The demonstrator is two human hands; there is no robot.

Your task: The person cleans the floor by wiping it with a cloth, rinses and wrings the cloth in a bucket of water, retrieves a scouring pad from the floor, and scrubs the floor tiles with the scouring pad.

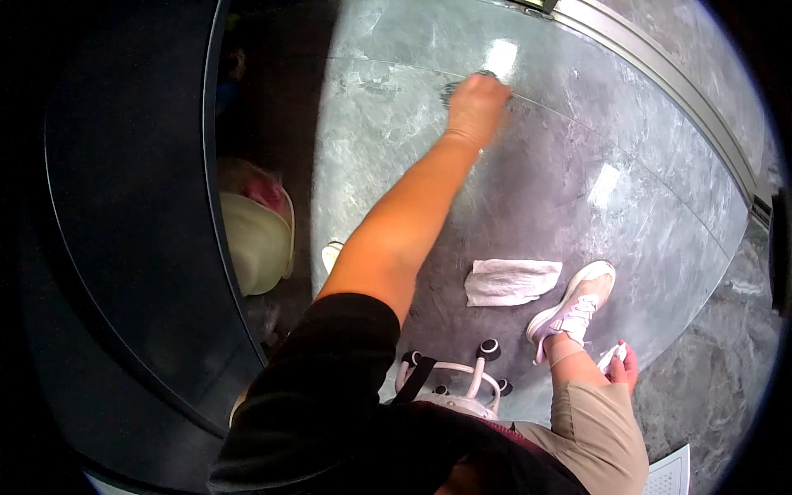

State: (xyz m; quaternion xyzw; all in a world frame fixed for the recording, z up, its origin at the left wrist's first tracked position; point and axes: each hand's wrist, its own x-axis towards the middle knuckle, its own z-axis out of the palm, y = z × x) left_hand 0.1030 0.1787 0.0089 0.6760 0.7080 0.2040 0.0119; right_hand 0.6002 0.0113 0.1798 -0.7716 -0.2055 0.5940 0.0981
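My left hand (pixel 478 107) reaches far forward and is closed, knuckles up, low over the grey marbled floor (pixel 544 181). A dark patch shows beside its fingers, but what they hold is hidden and slightly blurred. Down by my right shin, my right hand (pixel 630 368) is closed around a small white crumpled cloth (pixel 612 356), partly hidden by the leg. A folded white cloth (pixel 513 282) lies flat on the floor between the two hands, just left of my shoe (pixel 583 301).
Beneath me is a low stool (pixel 462 402) on casters. To the left, a dark panel (pixel 132 206) rises beside a pale bucket (pixel 256 243) with something pink at its top. A metal track (pixel 660 74) curves along the upper right. A white perforated piece (pixel 670 476) lies lower right.
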